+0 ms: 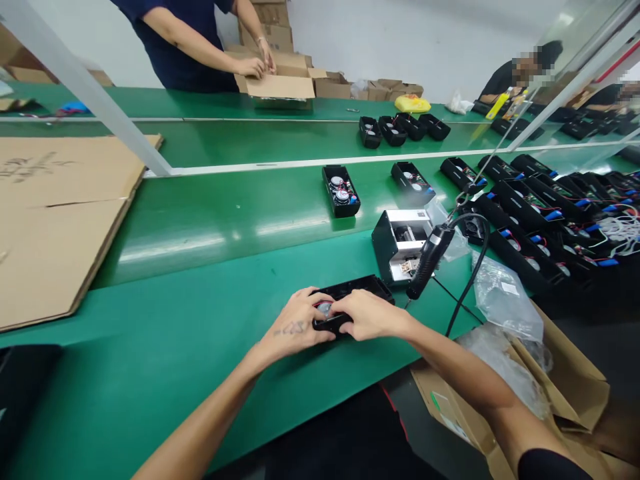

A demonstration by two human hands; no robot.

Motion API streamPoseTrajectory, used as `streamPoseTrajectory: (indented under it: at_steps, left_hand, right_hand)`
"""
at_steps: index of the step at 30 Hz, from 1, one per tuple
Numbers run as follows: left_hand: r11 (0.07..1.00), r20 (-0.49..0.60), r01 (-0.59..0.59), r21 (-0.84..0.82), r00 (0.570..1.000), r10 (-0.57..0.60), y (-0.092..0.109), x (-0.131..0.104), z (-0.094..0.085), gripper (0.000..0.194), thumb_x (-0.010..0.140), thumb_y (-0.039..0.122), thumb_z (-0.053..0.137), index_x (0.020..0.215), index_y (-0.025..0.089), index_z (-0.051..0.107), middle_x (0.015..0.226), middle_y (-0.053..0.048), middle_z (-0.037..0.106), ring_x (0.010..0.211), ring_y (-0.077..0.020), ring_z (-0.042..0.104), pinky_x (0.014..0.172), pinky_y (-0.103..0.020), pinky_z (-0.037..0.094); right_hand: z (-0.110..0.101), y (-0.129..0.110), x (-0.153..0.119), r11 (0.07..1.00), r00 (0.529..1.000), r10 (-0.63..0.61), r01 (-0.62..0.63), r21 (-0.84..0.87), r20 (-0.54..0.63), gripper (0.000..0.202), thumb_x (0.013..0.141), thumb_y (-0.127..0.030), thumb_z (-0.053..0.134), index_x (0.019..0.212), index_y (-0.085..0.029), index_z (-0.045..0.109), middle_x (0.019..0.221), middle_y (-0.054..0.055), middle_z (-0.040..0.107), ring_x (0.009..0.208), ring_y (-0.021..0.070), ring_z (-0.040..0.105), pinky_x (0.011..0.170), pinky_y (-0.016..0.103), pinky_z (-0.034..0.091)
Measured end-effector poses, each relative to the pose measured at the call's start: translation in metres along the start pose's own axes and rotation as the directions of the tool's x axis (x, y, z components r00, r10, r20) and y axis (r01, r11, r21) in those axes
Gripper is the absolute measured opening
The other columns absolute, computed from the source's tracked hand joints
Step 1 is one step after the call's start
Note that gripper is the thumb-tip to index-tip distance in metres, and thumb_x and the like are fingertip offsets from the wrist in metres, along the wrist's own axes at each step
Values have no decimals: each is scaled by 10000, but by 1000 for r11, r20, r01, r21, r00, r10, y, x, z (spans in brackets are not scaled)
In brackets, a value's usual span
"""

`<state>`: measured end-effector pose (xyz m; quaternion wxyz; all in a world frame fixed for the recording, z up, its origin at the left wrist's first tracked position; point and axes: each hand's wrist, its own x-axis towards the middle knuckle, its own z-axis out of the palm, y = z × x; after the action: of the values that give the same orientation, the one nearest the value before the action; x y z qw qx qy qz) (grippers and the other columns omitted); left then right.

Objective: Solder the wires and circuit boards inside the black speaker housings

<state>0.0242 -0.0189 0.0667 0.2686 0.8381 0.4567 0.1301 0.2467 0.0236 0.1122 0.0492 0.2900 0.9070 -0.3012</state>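
Observation:
A black speaker housing (367, 287) lies open side up on the green bench in front of me. Around its left end wraps my left hand (297, 323), with fingers over the far side and the thumb at the near edge. My right hand (370, 313) grips the near wall, its fingertips reaching inside beside a round silver speaker (324, 308). Fingers hide part of that speaker and the wires by it. Just beyond the housing's right end stands a silver and black screw feeder (403, 243). A black electric screwdriver (430, 262) hangs tilted to its right.
Two open housings (341, 191) (413, 181) sit on the conveyor; several more crowd the right. A cardboard sheet (65, 220) covers the left. A carton with plastic bags (505, 373) stands at lower right. Across the line, a co-worker's hands (257, 65) handle a box (283, 87).

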Motion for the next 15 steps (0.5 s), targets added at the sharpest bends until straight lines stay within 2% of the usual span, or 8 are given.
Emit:
streamPoseTrajectory:
  at_steps: [3,6,9,15]
  left_hand:
    - [999,38,15,-30,999,-14,-7,9,-11,182,805,452,892,856,283,847,1364,-30,722,1286,-327,619,1141,-520,469]
    - [999,40,18,-34,999,-17,-10,12,-14,233,833,510,853,851,278,845,1381,-25,716,1268,-307,641,1081,-459,502]
    - [999,44,15,-44,999,-13,-11,12,-15,251,840,529,842,836,278,841,1388,-20,714,1265,-297,647,1064,-440,504]
    - [998,70,4,-58,998,0,-8,11,-15,194,833,473,859,783,287,835,1396,0,716,1293,-307,625,1096,-466,470]
  right_hand:
    - [-13,-1,11,1000,999,22,-22,3,24,372,866,-253,811,1234,-203,779,1045,88,841,963,284,786,714,294,447]
    - [-18,-8,14,994,999,43,-41,-106,20,389,861,-308,827,1220,-163,786,941,110,838,911,306,794,673,303,428]
    - [-11,-10,16,987,999,44,-46,-155,-16,357,856,-274,803,1199,-175,791,917,103,833,894,299,793,663,304,429]
    - [12,3,21,977,994,-56,34,-208,-98,231,836,-260,785,1051,-193,837,869,86,824,875,294,769,729,336,462]
